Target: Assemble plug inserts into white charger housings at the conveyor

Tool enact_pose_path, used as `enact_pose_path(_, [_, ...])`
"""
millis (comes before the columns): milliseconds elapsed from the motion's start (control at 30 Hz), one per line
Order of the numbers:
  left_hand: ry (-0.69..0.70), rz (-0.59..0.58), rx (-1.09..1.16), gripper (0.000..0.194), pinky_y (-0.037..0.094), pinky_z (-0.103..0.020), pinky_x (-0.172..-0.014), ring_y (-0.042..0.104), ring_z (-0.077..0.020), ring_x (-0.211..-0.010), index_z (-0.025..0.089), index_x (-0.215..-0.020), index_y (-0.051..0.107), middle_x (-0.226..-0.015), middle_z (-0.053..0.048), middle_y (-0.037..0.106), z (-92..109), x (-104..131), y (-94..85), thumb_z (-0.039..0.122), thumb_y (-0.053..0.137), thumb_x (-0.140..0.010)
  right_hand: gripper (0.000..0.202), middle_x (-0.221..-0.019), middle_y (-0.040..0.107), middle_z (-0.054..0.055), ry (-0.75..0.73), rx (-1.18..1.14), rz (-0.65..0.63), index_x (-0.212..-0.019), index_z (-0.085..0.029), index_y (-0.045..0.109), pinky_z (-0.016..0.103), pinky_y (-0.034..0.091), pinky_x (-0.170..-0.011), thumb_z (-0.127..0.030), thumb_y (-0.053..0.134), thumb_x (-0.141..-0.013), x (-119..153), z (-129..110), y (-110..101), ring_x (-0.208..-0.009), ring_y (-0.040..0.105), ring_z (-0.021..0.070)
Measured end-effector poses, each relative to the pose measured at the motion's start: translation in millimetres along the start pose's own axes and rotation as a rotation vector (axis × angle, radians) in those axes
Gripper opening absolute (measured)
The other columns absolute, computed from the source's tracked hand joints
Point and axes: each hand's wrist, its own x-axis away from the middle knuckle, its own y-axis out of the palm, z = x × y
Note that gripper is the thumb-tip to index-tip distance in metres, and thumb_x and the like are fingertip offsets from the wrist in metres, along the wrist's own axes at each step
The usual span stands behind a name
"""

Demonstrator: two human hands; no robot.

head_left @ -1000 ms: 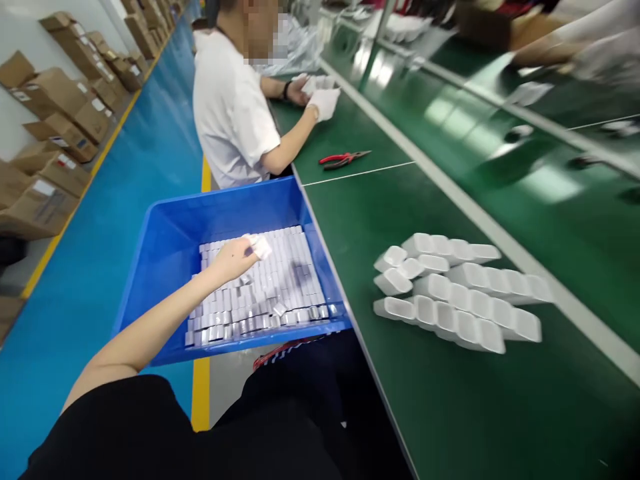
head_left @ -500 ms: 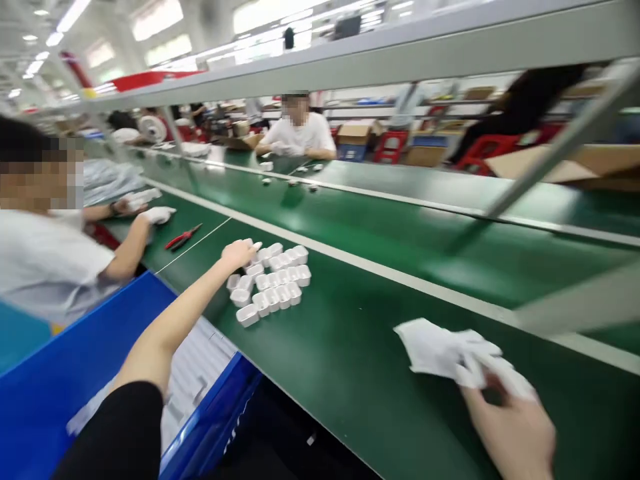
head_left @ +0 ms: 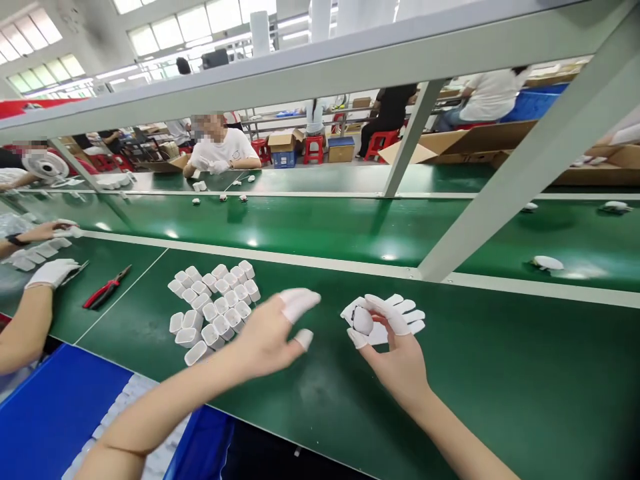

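My left hand (head_left: 273, 333), with white covers on its fingertips, reaches over the green table (head_left: 300, 393). Its thumb and fingers are apart and hold nothing. Just left of it stands a cluster of small white open-topped plastic cups (head_left: 213, 330). My right hand (head_left: 395, 340), its fingertips covered too, pinches a small rounded white part with a dark edge (head_left: 363, 321) between thumb and fingers. Behind that hand is a white glove (head_left: 410, 313), its fingers pointing right; the hand partly hides it.
Red-handled pliers (head_left: 107, 288) lie left, near a co-worker's gloved hand (head_left: 53, 273). A blue bin (head_left: 55, 407) with white pieces sits below the table edge. A slanted metal post (head_left: 500, 173) rises behind my hands. Small white parts (head_left: 547, 263) rest on the green strip beyond.
My view has turned to the right. My left hand has left the cups and come close to my right hand. The small rounded part now shows plainly in my right hand.
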Motion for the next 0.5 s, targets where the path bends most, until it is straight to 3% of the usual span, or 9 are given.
enact_pose_path(100, [0.132, 0.095, 0.143, 0.064, 0.048, -0.042, -0.101, 0.053, -0.0261, -0.122, 0.028, -0.140, 0.036, -0.137, -0.009, 0.050, 11.3, -13.2, 56.0, 0.024, 0.059, -0.079, 0.060, -0.107, 0.061, 0.006, 0.170, -0.190, -0.064, -0.132, -0.029, 0.047, 0.045, 0.047, -0.091, -0.038, 0.071, -0.078, -4.0, -13.2, 15.9, -0.094, 0.058, 0.0233])
enact_pose_path(200, [0.133, 0.206, 0.328, 0.052, 0.051, -0.040, -0.097, 0.058, -0.0237, -0.114, 0.026, -0.129, 0.047, -0.121, -0.008, 0.061, 2.4, -18.8, 85.7, 0.022, 0.062, -0.079, 0.066, -0.095, 0.060, 0.004, 0.319, -0.335, -0.151, -0.128, -0.025, 0.050, 0.040, 0.050, -0.080, -0.040, 0.076, -0.070, -7.1, -14.7, 28.0, -0.084, 0.058, 0.0221])
enact_pose_path(267, [0.057, 0.233, 0.479, 0.044, 0.052, -0.038, -0.092, 0.062, -0.0222, -0.105, 0.025, -0.119, 0.055, -0.113, -0.007, 0.065, -6.5, -16.8, 93.0, 0.023, 0.067, -0.076, 0.062, -0.092, 0.060, 0.003, 0.390, -0.463, -0.200, -0.124, -0.024, 0.053, 0.038, 0.051, -0.079, -0.042, 0.077, -0.070, -7.6, -12.3, 31.7, -0.081, 0.058, 0.0210])
enact_pose_path(367, [-0.107, 0.246, 0.764, 0.045, 0.052, -0.038, -0.092, 0.062, -0.0227, -0.105, 0.023, -0.117, 0.057, -0.114, -0.008, 0.065, -18.6, -9.7, 95.9, 0.028, 0.072, -0.075, 0.046, -0.091, 0.061, 0.003, 0.495, -0.682, -0.263, -0.120, -0.024, 0.058, 0.036, 0.049, -0.081, -0.049, 0.065, -0.082, -6.6, -9.3, 31.4, -0.082, 0.057, 0.0196])
enact_pose_path(500, [-0.135, 0.178, 1.065, 0.051, 0.045, -0.042, -0.101, 0.058, -0.0262, -0.115, 0.022, -0.118, 0.057, -0.122, -0.010, 0.063, -26.9, -3.7, 96.9, 0.034, 0.076, -0.072, 0.036, -0.099, 0.065, 0.006, 0.588, -0.831, -0.375, -0.109, -0.023, 0.067, 0.038, 0.046, -0.091, -0.048, 0.065, -0.084, -4.4, -8.0, 29.8, -0.093, 0.057, 0.0226])
